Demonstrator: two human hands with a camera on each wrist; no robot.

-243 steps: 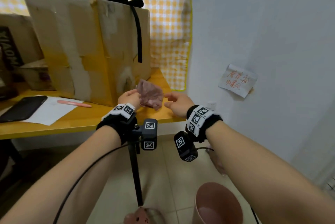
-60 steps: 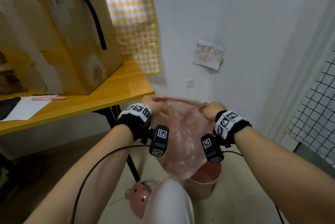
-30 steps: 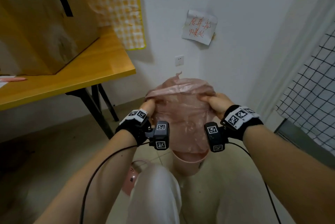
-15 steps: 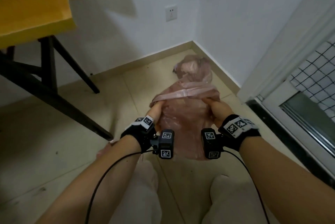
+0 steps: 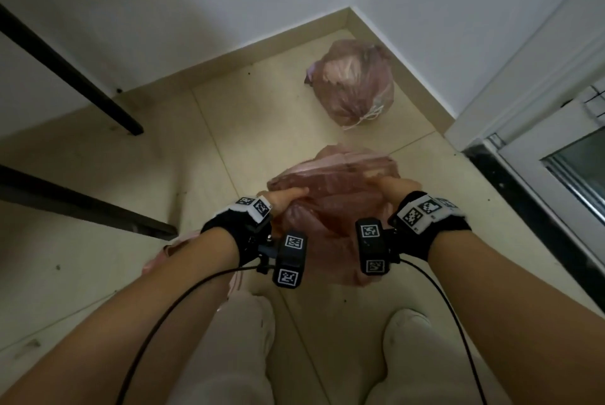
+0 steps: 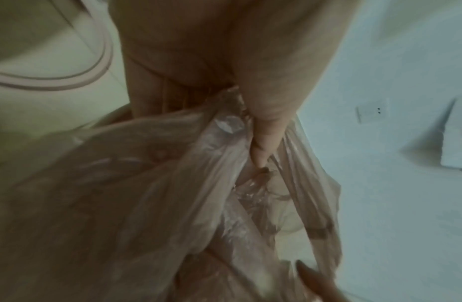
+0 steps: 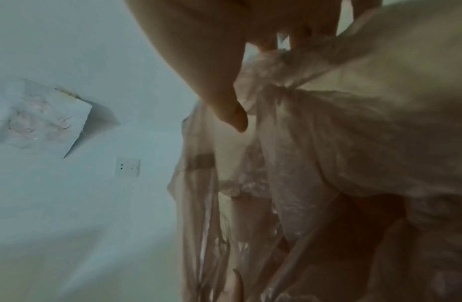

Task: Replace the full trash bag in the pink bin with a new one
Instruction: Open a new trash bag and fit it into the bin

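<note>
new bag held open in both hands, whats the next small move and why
Probably lower the new bag further and stretch its mouth outward. The left hand and right hand each grip one side of its rim, the mouth is only partly spread, and the bin itself is hidden under the plastic. The tied full bag already lies apart in the corner, so lining the bin is what remains.

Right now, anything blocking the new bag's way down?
Nothing visible. Left hand and right hand grip the new bag by its mouth, and it hangs between them. The full bag lies tied on the floor, well apart. The new bag hides whatever is straight below it.
</note>
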